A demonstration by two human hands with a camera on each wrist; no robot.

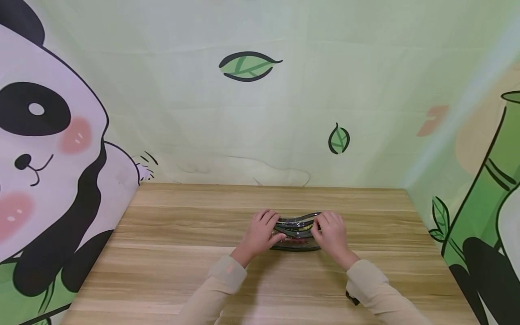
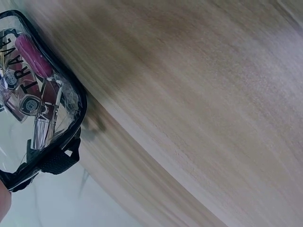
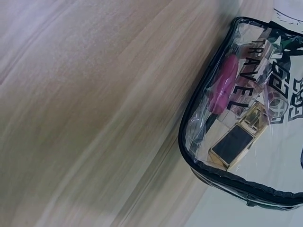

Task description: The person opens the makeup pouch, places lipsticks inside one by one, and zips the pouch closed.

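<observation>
A clear pouch (image 1: 298, 247) with black trim and "TRAVEL" lettering stands on the table between both hands. My left hand (image 1: 260, 232) grips its left upper edge, thumb on the near side. At the right upper edge, my right hand (image 1: 331, 232) pinches the pouch between thumb and fingers; the exact part held is hidden. Through the clear wall (image 3: 251, 184) in the right wrist view show a magenta item (image 3: 225, 85) and a gold-framed case with a dark face (image 3: 234, 144). A silver-ended tube (image 2: 42, 132) shows in the left wrist view, beside other small cosmetics.
The wood-grain table (image 1: 183, 216) runs back to a pale green printed cloth (image 1: 183, 90). A panda print (image 1: 40, 158) covers the left side, bamboo the right. Something small and black (image 1: 352, 298) sits at the right sleeve cuff.
</observation>
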